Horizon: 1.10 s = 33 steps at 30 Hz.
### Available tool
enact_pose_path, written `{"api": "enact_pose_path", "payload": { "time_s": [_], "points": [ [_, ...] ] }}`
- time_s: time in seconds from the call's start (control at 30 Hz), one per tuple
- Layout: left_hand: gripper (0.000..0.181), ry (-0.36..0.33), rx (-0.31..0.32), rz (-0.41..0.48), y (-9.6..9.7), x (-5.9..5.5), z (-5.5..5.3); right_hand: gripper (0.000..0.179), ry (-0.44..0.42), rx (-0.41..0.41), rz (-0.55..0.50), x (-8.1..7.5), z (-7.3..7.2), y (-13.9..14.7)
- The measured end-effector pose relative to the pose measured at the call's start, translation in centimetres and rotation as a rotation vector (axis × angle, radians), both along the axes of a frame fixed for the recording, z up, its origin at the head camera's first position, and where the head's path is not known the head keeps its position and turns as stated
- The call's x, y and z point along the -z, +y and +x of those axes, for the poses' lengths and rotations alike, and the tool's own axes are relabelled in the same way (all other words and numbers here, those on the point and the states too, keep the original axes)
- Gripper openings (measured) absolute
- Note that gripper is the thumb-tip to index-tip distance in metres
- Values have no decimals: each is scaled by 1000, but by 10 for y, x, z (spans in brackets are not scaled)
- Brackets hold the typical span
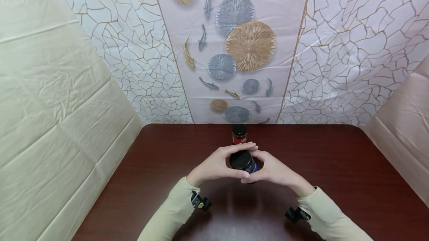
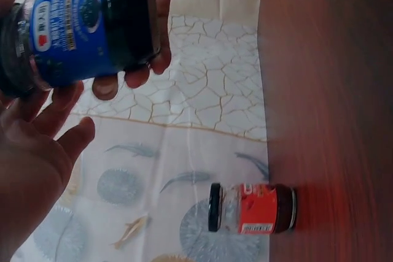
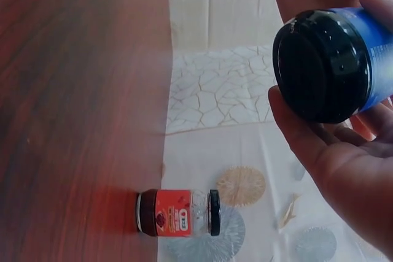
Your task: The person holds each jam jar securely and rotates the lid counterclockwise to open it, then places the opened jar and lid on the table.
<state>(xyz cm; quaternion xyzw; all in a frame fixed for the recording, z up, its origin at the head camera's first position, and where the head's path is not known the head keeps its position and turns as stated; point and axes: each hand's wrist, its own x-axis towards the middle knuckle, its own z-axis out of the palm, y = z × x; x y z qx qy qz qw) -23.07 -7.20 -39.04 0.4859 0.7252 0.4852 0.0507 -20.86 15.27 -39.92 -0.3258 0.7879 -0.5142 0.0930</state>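
Both hands hold a dark jar (image 1: 240, 159) with a black lid and a blue label (image 2: 73, 32), raised off the table and slightly tilted. My left hand (image 1: 214, 163) curls round it from the left, near the lid. From the right, my right hand (image 1: 276, 168) curls round the lower body, and the two thumbs meet in front. In the right wrist view the jar's dark base (image 3: 307, 69) faces the camera. Fingers hide part of the label. Behind the hands stands a smaller jar (image 2: 255, 208) with a red label and black lid, touched by neither hand in the wrist views.
A dark reddish-brown table (image 1: 161, 159) lies under the hands. Patterned cloth (image 1: 234, 95) hangs along its back edge, with plain cream cloth (image 1: 67, 121) at the left side. A small black camera (image 1: 201, 200) is strapped to each wrist.
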Motion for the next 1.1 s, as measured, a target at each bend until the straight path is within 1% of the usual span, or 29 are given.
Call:
{"api": "enact_pose_path", "payload": {
  "time_s": [0.07, 0.13, 0.23, 0.3, 0.47, 0.53, 0.67, 0.77, 0.9, 1.1],
  "points": [
    [77, -35, 18, 13, 2, 1, 1, 50, -3, -28, -14, 1, 0, -2],
    [76, -57, 18, 27, 4, 2, 2, 48, -10, -42, -24, 2, 0, -3],
    [73, -76, 4, 76, 6, 5, 4, 46, -19, -36, -25, 4, 2, -4],
    [69, -89, -18, 122, 7, 7, 5, 47, -32, -19, -29, 4, 3, -4],
    [60, -130, -99, 250, 12, 13, 7, 57, -42, 67, -58, 4, 6, -4],
    [57, -160, -132, 298, 15, 14, 9, 57, -30, 108, -83, 4, 7, -6],
    [55, -222, -198, 380, 22, 15, 10, 50, 32, 207, -130, 6, 9, -11],
    [54, -266, -241, 402, 27, 15, 10, 49, 75, 277, -141, 8, 8, -15],
    [51, -304, -290, 413, 31, 16, 7, 51, 107, 338, -150, 14, 6, -18],
    [47, -321, -417, 453, 39, 20, 4, 51, 200, 462, -125, 19, 3, -24]
  ]
}}
